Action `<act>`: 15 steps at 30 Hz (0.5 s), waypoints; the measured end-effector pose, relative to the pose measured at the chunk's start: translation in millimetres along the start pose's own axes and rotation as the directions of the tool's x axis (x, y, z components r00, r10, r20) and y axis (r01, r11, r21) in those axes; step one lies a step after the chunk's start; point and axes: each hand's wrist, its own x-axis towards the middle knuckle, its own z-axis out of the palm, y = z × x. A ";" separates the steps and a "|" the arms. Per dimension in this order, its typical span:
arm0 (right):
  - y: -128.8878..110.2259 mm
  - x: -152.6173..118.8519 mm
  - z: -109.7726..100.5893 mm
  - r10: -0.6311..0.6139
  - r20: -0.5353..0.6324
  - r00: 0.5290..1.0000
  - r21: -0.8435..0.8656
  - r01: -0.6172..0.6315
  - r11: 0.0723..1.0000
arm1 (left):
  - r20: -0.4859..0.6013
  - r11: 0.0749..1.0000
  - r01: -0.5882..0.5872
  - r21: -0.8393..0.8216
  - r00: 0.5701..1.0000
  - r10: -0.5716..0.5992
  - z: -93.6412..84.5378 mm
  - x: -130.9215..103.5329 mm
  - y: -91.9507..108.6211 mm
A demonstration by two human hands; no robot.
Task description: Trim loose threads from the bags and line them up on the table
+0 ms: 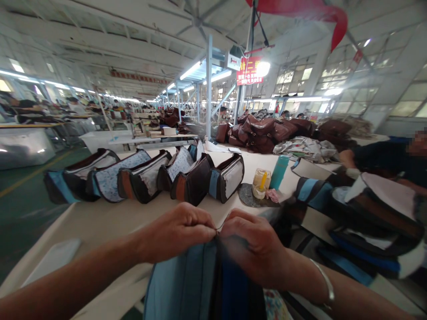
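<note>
pinching the top edge of a blue-and-black fabric bag (187, 282), the left hand (183, 233) and right hand (253, 243) nearly meet, each grip closed on it, with a thin dark strand (220, 228) between them. the bag lies directly below both grips, at the near side of the cream bench (115, 218), its long seams running downward from the pinch; neither hand is clearly nearer.

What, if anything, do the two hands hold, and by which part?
The left hand and right hand pinch the blue fabric piece at its top edge, close together.
</note>
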 end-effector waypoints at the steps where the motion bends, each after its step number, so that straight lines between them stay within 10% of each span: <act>1: 0.1 -0.8 -0.9 -0.022 0.034 0.999 -0.037 0.024 0.999 | 0.030 0.997 0.019 -0.077 0.999 -0.017 -2.5 0.8 -1.2; 9: -8.2 -8.7 -7.7 -0.207 0.158 0.966 -0.291 0.245 0.925 | 0.248 0.994 0.064 -0.090 0.968 -0.040 -4.9 1.5 -8.7; 15: -15.2 -5.3 -33.0 0.276 0.092 0.957 0.150 -0.287 0.946 | 0.158 0.972 -0.102 0.212 0.985 0.069 -2.2 -5.6 22.3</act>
